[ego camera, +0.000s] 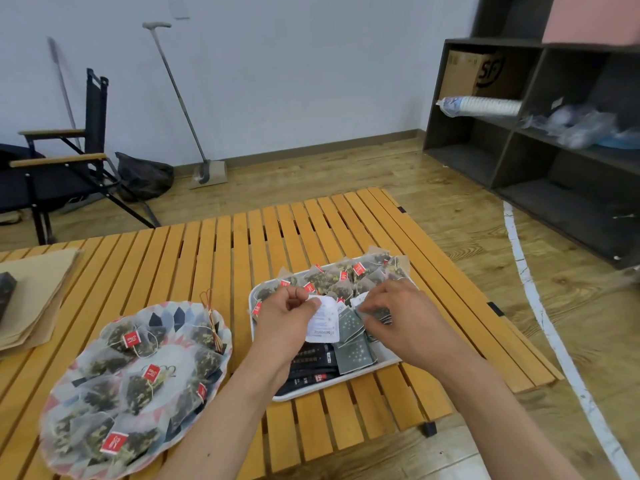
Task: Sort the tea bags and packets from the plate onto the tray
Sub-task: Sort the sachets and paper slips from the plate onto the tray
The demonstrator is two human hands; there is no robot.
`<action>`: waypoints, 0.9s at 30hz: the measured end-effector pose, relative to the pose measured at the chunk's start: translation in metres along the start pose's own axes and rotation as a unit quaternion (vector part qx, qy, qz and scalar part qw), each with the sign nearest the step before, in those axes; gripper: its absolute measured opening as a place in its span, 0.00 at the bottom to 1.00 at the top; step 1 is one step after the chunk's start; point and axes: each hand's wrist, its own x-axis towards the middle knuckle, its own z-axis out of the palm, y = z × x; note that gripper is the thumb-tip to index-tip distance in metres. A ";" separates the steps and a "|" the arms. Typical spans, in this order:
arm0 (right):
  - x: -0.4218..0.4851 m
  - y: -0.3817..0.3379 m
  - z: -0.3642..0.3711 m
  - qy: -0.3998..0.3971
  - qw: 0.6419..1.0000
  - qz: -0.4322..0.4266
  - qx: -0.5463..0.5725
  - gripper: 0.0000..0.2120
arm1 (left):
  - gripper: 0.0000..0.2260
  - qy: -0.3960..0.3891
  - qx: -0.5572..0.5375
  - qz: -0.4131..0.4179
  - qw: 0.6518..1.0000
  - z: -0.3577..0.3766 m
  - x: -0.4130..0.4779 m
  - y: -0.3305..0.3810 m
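A patterned plate (180, 315) at the near left of the slatted table carries several mesh tea bags (138, 389) with red tags. To its right a white tray (384, 362) holds mesh tea bags (341, 278) along its far side, grey-green starred packets (355, 353) in the middle and black packets (311, 367) at the near left. Over the tray, my left hand (285, 322) pinches a white packet (323, 323) by its top edge. My right hand (401, 318) has its fingers curled around a small stack of grey-green packets (381, 313).
Brown paper sheets (31, 303) and a dark box (5, 289) lie at the table's left edge. A folding chair (59, 164) and a long-handled dustpan (207, 171) stand behind. Dark shelving (540, 133) fills the right.
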 end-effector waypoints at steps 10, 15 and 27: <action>-0.002 -0.031 -0.018 -0.085 0.846 0.179 0.494 0.17 | 0.14 -0.096 -0.352 -0.070 0.929 0.013 -0.003 0.011; -0.002 -0.034 -0.025 -0.172 0.759 0.232 0.584 0.20 | 0.15 -0.124 -0.364 -0.048 0.922 0.015 -0.001 0.011; -0.001 -0.033 -0.022 -0.221 0.674 0.247 0.660 0.21 | 0.17 -0.065 -0.182 0.059 0.979 0.019 -0.006 0.008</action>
